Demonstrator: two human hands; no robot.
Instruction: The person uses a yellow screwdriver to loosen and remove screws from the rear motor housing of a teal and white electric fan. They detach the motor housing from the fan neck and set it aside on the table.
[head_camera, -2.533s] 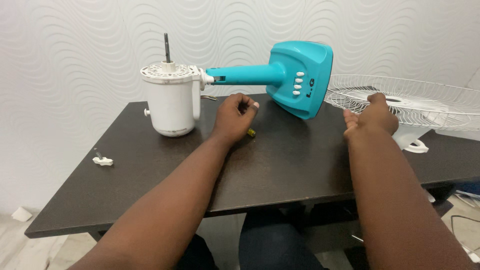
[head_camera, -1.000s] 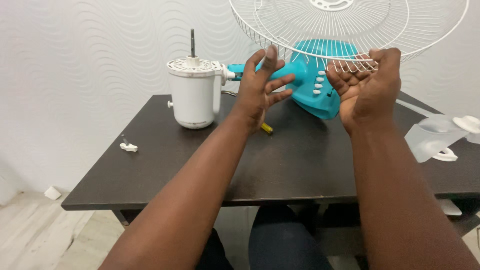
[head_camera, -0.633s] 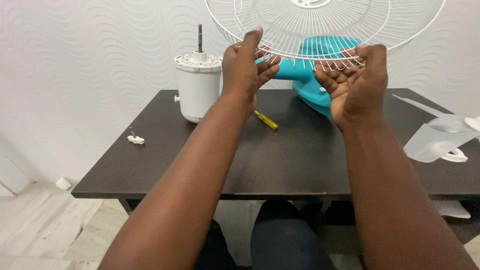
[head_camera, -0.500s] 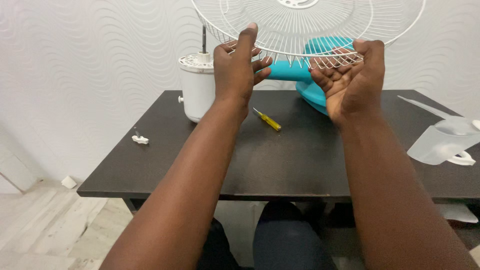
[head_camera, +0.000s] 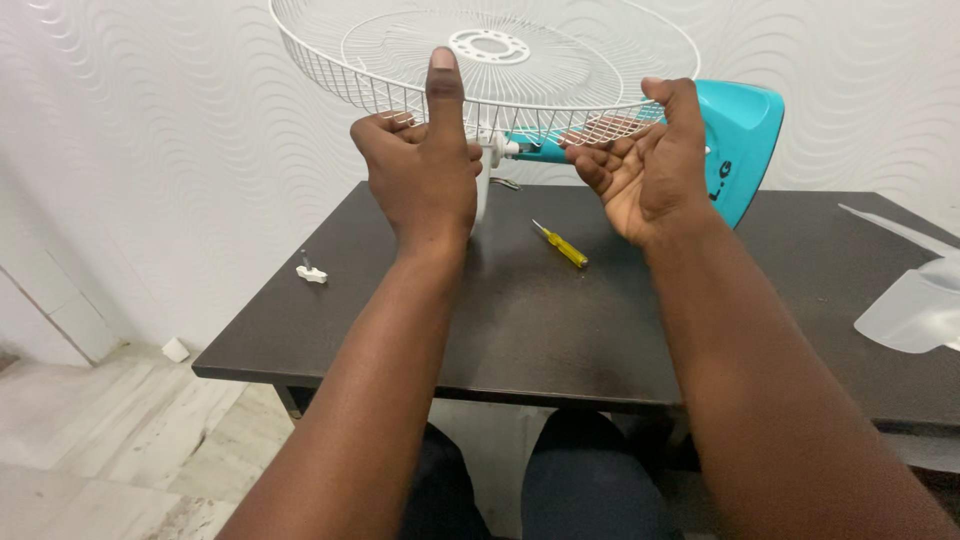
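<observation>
A: What do the hands hold?

B: Both grip the white wire fan guard (head_camera: 520, 60), raised above the dark table (head_camera: 520, 310) near its far edge. The left hand (head_camera: 425, 175) is curled closed on the guard's near rim, thumb upright against the wires. The right hand (head_camera: 645, 170) clasps the rim further right, fingers wrapped under, thumb on top.

A: What lies on the table?

B: A yellow-handled screwdriver (head_camera: 562, 245) rests between the wrists, toward the far edge. A small white knob (head_camera: 312, 272) sits near the left edge. The teal fan base (head_camera: 740, 145) stands at the far edge behind the right hand; a translucent fan blade (head_camera: 915, 305) lies at the right edge.
</observation>
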